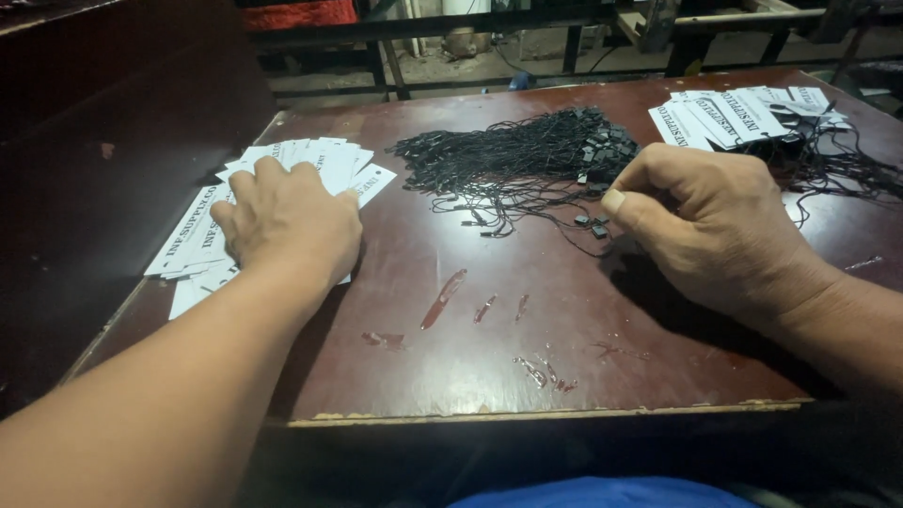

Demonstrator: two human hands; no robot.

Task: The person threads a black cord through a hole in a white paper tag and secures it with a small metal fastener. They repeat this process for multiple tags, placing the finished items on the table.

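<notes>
The left hand (287, 218) is lying palm down, fingers spread and nearly flat, pressing on a fanned stack of white printed tags (324, 165) near the left edge of the bench (489, 348). It is gripping nothing, only resting on the cards (too many and too overlapped to count).

The right hand (710, 226) is curling loosely toward the middle of the bench, thumb pressed against the bent forefinger, at the right end of a bundle of black strings (513, 160) with small black clasps. Whether a string is pinched between thumb and finger cannot be told. A few loose clasps are lying just beside the thumb.

A second heap of white tags (729, 118), already tangled with black strings, is sitting at the far right corner.

That is making two piles of tags and one main bundle of strings.
</notes>
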